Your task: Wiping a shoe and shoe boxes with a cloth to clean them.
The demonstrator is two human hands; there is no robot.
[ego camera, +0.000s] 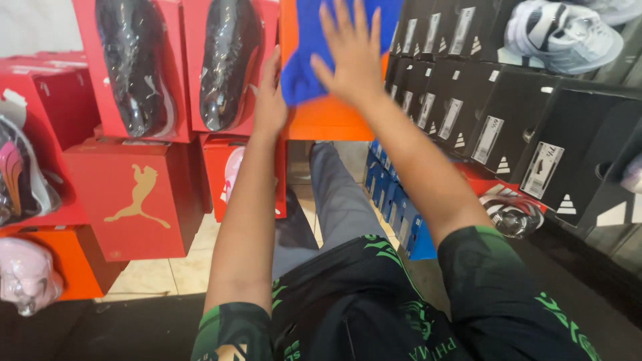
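Nearest the camera are the person's dark sleeves with green print and, below them, a grey trouser leg over pale floor tiles. Both forearms stretch forward and up to an orange shoe box [328,117] standing on end. The right hand [351,57] lies flat with fingers spread wide, palm pressed on a blue cloth [301,73] that covers the box's upper face; it pinches nothing, the cloth being simply trapped under the palm. The left hand [269,100] rests with fingers together along the box's left edge, touching the cloth's left border, seemingly bracing it. The wipe looks to be in hand: the cloth sits over the upper part, and the lower orange strip is bare. Left of this stand red boxes [137,200] with wrapped dark shoes [134,63]; far right, stacked black boxes [508,113] and a pale sneaker [565,37].
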